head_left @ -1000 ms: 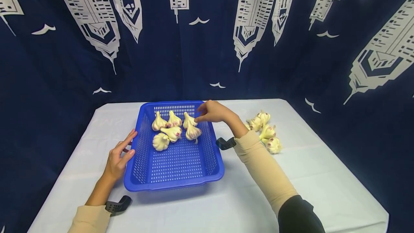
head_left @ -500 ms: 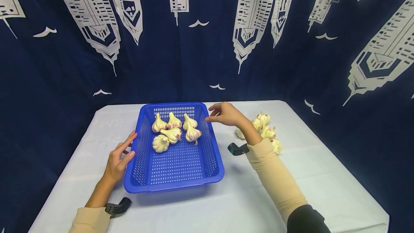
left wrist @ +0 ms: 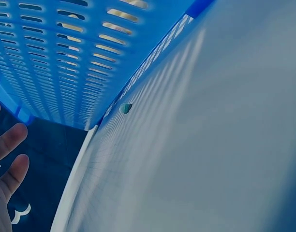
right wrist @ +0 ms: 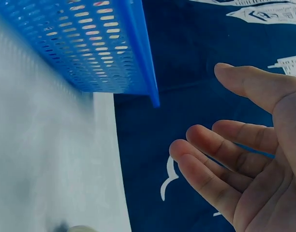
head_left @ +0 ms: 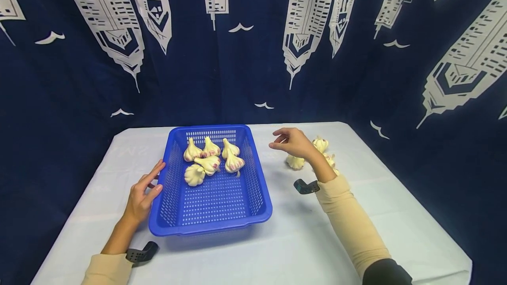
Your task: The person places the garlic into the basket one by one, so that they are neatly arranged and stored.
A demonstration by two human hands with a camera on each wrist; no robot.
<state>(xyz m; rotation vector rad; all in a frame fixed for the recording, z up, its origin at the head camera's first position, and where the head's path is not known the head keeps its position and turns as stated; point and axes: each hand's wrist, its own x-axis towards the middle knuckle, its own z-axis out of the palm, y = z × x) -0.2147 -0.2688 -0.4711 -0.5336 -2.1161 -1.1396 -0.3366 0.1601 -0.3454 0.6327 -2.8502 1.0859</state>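
Head view. One blue basket (head_left: 214, 203), slotted, on a desk (head_left: 396, 236); six garlic bulbs (head_left: 194, 174) inside, grouped toward the far end. Left hand (head_left: 140, 195): fingers extended, resting against the basket's left rim. Right hand (head_left: 295, 142): beyond the right rim, fingers loosely bent, holding nothing. Loose bulbs (head_left: 295, 162) on the desk near the right hand, some hidden by it and the forearm; full count cannot be told. Two black wristbands (head_left: 142, 252).

Left wrist view. Slotted basket wall, pale shapes showing through; two of the left hand's digits, spread apart. Green speck (left wrist: 125, 108) on the cloth side, nature unclear.

Right wrist view. Right hand fingers parted, palm bare; basket at upper left; a pale rounded edge at the bottom, probably a bulb.

Risks, as judged. A low sweep of the right hand could roll a bulb aside, their rounded sides giving little grip; a hard left push could slide the basket.

Surface and room. White cloth (head_left: 317, 250) over the desk, creased near one corner; navy curtain (head_left: 222, 74) behind, printed with inverted white buildings (head_left: 107, 16).
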